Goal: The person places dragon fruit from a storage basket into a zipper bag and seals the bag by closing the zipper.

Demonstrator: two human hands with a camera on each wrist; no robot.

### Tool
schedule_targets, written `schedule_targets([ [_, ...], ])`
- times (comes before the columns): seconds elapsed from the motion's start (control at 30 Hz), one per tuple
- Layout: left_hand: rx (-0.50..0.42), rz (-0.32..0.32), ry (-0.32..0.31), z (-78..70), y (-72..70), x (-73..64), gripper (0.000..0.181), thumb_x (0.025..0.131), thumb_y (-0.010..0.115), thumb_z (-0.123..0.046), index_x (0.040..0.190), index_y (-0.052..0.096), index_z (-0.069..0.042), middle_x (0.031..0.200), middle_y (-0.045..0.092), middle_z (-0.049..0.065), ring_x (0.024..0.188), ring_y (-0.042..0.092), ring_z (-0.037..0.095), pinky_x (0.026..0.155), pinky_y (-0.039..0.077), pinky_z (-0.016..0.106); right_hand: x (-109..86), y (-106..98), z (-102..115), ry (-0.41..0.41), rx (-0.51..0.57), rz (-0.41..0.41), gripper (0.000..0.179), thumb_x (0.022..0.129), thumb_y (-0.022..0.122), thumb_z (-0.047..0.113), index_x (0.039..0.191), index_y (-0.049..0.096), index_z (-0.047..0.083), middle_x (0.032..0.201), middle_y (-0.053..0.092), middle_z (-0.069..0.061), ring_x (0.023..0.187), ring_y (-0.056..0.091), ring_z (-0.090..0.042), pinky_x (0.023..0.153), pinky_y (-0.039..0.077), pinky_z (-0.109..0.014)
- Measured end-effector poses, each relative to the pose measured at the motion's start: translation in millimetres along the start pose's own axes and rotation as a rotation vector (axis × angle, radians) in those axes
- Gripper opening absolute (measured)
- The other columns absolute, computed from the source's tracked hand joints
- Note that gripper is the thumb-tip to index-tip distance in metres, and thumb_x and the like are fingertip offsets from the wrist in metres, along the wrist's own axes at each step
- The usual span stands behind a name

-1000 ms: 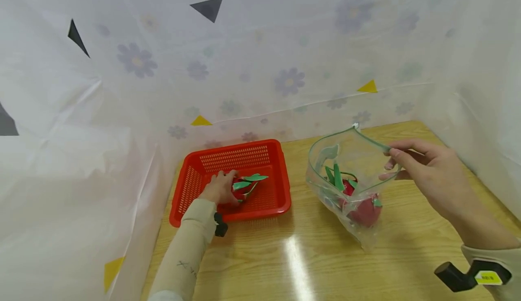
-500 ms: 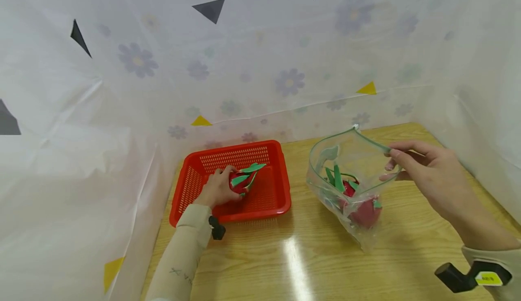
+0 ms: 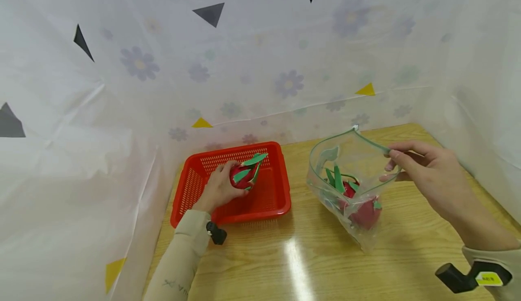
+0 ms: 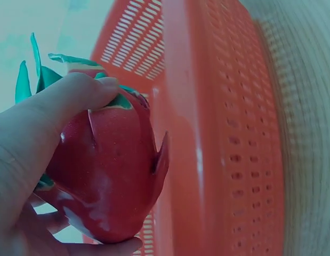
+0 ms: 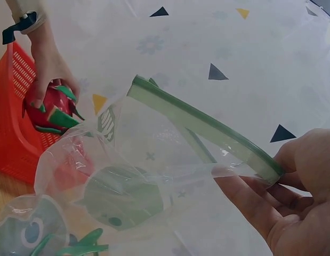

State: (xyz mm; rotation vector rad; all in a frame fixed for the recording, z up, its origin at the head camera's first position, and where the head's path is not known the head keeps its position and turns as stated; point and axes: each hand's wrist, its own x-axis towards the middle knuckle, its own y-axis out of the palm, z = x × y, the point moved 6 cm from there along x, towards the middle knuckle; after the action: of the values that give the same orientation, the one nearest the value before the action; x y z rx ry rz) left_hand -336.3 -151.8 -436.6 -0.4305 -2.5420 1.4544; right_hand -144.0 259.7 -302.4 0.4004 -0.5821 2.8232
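Left hand (image 3: 220,186): fingers curl round a dragon fruit (image 3: 242,176), red basket (image 3: 254,216) beneath them. Right hand (image 3: 433,179): fingers pinch a zip-lock bag (image 3: 336,201).

Head view: from above, farthest off, forward and down over the bench (image 3: 252,255). Left wrist: close-up at the left hand (image 4: 31,138), facing a red fruit (image 4: 111,160) and basket (image 4: 180,133). Right wrist: near the right hand (image 5: 311,218), facing across a clear bag (image 5: 122,194); basket common to all views.
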Motion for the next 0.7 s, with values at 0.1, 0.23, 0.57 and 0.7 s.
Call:
schedule_targets([
  [0.1, -0.053, -0.020, 0.010, -6.0, -3.2, -0.5, 0.081, 0.071, 0.088, -0.040, 0.137, 0.043, -0.029, 0.131, 0.051, 0.006, 0.110, 0.054, 0.026, 0.087, 0.056, 0.045, 0.3, 0.5, -0.6, 0.005, -0.008, 0.003, 0.022, 0.100, 0.057, 0.010, 0.115, 0.064, -0.006, 0.090, 0.068, 0.003, 0.076, 0.067, -0.008, 0.066, 0.059, -0.023],
  [0.23, -0.115, -0.034, 0.009, -14.3, -7.3, -1.8, 0.084, 0.071, 0.087, -0.044, 0.140, 0.040, -0.031, 0.131, 0.050, 0.003, 0.112, 0.054, 0.024, 0.085, 0.058, 0.042, 1.1, 0.6, -0.5, 0.008, -0.012, 0.002, 0.023, 0.100, 0.057, 0.010, 0.115, 0.064, -0.005, 0.089, 0.068, 0.003, 0.076, 0.068, -0.008, 0.066, 0.059, -0.023],
  [0.57, -0.325, -0.045, 0.013, -40.3, -18.5, -6.9, 0.084, 0.071, 0.085, -0.051, 0.139, 0.039, -0.033, 0.132, 0.051, -0.003, 0.118, 0.052, 0.022, 0.086, 0.059, 0.040, 2.7, 0.8, 1.3, 0.010, -0.017, 0.005, 0.022, 0.100, 0.057, 0.010, 0.114, 0.064, -0.005, 0.085, 0.068, 0.001, 0.073, 0.069, -0.010, 0.066, 0.060, -0.024],
  [0.7, -0.395, -0.040, -0.005, -49.0, -22.1, -9.6, 0.085, 0.071, 0.085, -0.054, 0.139, 0.037, -0.036, 0.132, 0.052, -0.004, 0.119, 0.053, 0.022, 0.087, 0.059, 0.041, 2.6, 1.1, 2.5, 0.006, -0.009, 0.006, 0.022, 0.100, 0.057, 0.010, 0.114, 0.064, -0.006, 0.085, 0.069, 0.001, 0.073, 0.069, -0.010, 0.066, 0.060, -0.024],
])
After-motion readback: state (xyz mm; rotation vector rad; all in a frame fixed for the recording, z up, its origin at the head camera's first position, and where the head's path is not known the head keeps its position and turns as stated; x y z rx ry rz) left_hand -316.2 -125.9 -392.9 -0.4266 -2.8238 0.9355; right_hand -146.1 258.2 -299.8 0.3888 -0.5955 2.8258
